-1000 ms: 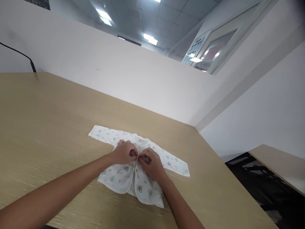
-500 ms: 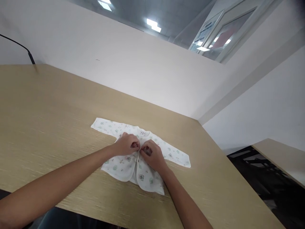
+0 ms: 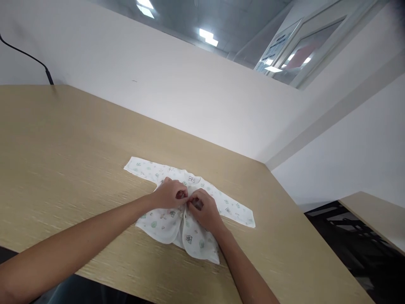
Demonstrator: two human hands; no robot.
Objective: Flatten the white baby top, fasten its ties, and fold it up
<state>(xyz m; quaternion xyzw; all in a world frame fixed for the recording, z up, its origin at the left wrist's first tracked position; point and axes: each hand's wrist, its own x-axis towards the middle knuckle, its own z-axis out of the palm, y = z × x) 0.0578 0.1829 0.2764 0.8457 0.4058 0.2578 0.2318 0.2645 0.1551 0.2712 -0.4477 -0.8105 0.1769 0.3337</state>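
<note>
One white printed baby jacket (image 3: pixel 196 231), long-sleeved, lies flat on the desk (image 3: pixel 95 139), front edges pinched at the chest by left hand (image 3: pixel 172 194) and right hand (image 3: pixel 205 210), liable to skew should either pinch slip or tug unevenly.

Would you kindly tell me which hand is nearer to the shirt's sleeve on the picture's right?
Right. The right hand is at the front opening of the shirt, on the side toward that sleeve; the left hand is farther away, on the opening's other side.
</note>
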